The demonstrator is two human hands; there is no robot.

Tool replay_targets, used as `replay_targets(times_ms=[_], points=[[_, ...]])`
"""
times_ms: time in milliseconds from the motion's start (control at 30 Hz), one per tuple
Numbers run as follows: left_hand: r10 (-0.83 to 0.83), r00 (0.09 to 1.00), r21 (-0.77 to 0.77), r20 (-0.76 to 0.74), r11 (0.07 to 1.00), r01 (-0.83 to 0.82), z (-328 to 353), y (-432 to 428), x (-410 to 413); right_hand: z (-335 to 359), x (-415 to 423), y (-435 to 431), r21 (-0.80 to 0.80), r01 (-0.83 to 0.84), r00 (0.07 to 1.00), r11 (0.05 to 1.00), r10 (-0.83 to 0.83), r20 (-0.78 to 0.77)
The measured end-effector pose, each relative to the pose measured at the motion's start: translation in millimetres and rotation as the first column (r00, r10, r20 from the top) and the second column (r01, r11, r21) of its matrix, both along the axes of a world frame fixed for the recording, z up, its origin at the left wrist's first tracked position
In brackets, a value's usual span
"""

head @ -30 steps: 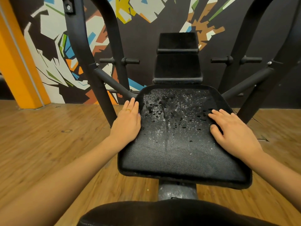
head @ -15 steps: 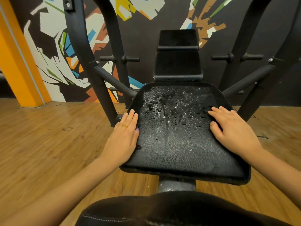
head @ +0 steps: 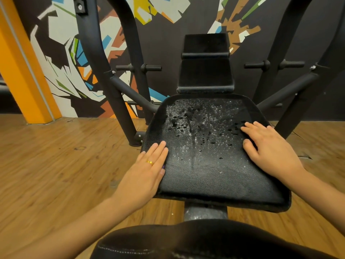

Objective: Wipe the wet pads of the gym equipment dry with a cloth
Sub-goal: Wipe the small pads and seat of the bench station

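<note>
My left hand lies flat on the left edge of the pad, fingers straight and pressed together, holding nothing. The pad sits right in front of me, between both hands, with drops thickest over its far half and a thin run down the middle. My right hand rests flat on the right side, fingers a little spread, thumb out, also bare. I see no cloth anywhere, so I judge fetching one comes first. Then I would start at the far edge where the water is heaviest, pull toward me in overlapping strokes, and steady the rim with the free hand. The back pad behind looks dark; I cannot tell if it is wet.
</note>
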State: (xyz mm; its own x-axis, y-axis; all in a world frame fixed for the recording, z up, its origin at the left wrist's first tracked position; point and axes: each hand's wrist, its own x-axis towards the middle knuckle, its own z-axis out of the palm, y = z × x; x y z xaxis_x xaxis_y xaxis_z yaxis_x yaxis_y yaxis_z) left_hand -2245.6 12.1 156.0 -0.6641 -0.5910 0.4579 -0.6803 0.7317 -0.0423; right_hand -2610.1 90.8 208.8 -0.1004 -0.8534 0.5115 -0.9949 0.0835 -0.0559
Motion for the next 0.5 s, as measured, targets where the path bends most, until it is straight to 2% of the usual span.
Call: replay_targets(times_ms=[134,234,334,501], points=[[-0.157,0.975,-0.031,0.157,0.986,0.164,11,-2,-14,0,1,0,0.001,-0.003,1.000,1.000,0.003,0.000],[-0.272,0.937,-0.023,0.217,0.959,0.284,16,6,-43,0,2,1,0.000,0.000,1.000,1.000,0.000,0.003],[-0.317,0.916,0.004,0.247,0.945,0.326,15,13,-59,2,4,3,-0.005,0.001,1.000,1.000,-0.001,0.014],[-0.341,0.883,0.055,0.322,0.938,0.342,21,0,-20,2,5,2,-0.008,0.000,1.000,1.000,0.000,0.013]])
